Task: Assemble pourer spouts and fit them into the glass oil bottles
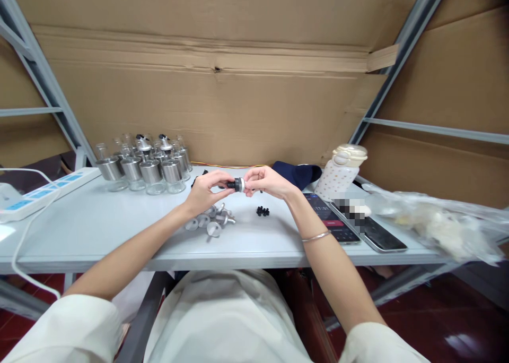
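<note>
Between my two hands, above the middle of the table, is a small black bottle stopper (237,184) with a pale ring at its right end. My left hand (207,190) pinches its black left end, and the fingertips of my right hand (264,182) close on the pale end. Below my left hand lies a loose pile of silvery metal spouts (213,228) with round discs. A little cluster of small black parts (263,211) sits on the table below my right hand. More black pieces are partly hidden behind my left hand.
Several glass bottles with metal sleeves (151,170) stand at the back left, two topped with pourers. A power strip (51,190) lies far left. Rightward are a dark blue cloth (296,174), a dotted tumbler (339,174), two phones (382,233) and a plastic bag (437,225).
</note>
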Tool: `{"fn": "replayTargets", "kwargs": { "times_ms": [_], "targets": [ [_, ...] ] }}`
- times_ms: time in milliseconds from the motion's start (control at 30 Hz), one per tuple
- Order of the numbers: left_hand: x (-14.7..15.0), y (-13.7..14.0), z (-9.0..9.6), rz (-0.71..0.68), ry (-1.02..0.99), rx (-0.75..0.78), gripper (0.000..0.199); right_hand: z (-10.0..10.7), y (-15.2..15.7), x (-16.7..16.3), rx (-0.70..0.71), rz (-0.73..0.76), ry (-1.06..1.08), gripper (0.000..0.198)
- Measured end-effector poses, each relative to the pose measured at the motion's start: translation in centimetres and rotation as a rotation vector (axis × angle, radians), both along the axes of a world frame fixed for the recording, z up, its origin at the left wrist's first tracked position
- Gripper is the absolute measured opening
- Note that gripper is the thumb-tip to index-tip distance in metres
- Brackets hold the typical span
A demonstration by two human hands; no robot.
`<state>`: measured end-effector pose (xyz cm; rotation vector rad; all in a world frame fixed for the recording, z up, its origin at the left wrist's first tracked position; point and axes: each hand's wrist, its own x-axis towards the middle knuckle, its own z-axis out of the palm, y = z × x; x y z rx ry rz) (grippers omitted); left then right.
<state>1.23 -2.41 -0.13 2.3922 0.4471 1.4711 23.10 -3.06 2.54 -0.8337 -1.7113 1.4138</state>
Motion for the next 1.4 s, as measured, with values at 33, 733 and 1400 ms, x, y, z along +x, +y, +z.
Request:
{"fn": "replayTargets", "kwargs": {
  "times_ms": [33, 733, 1400],
  "targets": [
    [0.0, 0.0, -0.1, 0.003, -0.002, -0.002, 0.019, 0.0, 0.0, 0.0, -0.006, -0.002, -0.008, 0.030],
    [0.0, -0.5, -0.2, 0.072, -0.011, 0.073, 0.021, -0.2, -0.1, -0.8, -0.064, 0.045, 0.011, 0.034],
    [0.1, -0.6, 0.5, -0.424, 0.086, -0.756, 0.035, -0.2, 0.0, 0.1, 0.027, 0.207, -0.102, 0.032]
  ]
}}
